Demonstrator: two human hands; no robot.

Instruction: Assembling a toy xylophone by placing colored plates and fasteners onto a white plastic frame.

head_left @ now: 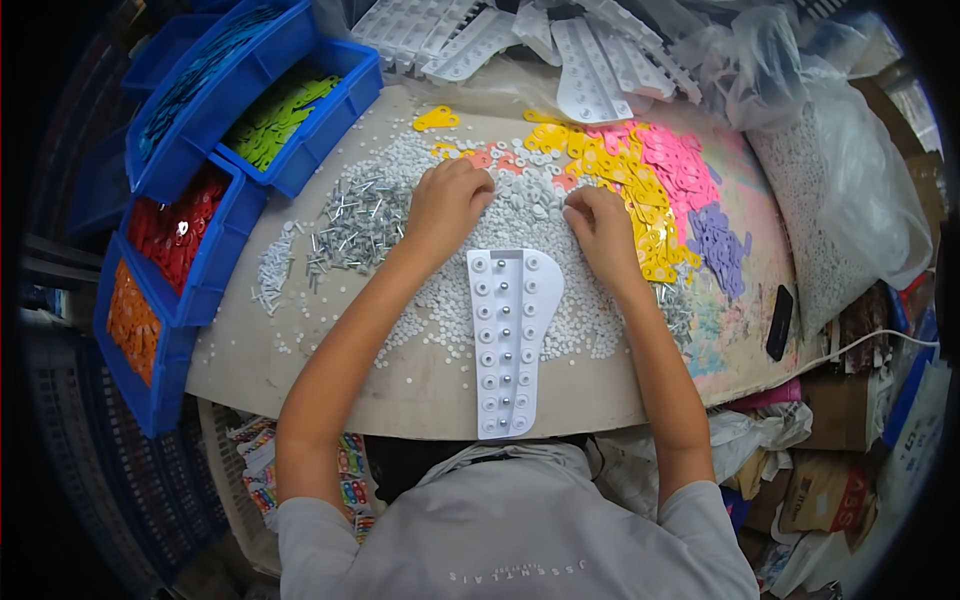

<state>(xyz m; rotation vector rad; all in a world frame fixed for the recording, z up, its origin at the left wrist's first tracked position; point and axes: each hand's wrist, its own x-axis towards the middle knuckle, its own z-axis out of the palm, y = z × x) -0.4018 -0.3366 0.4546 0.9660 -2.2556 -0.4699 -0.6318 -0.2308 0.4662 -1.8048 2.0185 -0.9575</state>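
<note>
A white plastic jig [515, 340] lies upright before me at the table's front edge. White ring-shaped pieces sit along both its sides, and metal pin heads run down its middle channel. Beyond it spreads a heap of small white round plastic pieces [520, 215]. My left hand [446, 208] rests at the heap's left side, fingers curled inward over the pieces. At the heap's right side my right hand [606, 235] has its thumb and fingers drawn together. Whatever either set of fingertips holds is too small or hidden to make out.
Metal pins [362, 215] lie left of the heap. Yellow [648, 205], pink [680, 165] and purple flat pieces [718, 250] lie right. Blue bins [205, 285] of coloured pieces line the left edge. A black phone-like object [780, 322] and a bulging clear bag [840, 200] are at right.
</note>
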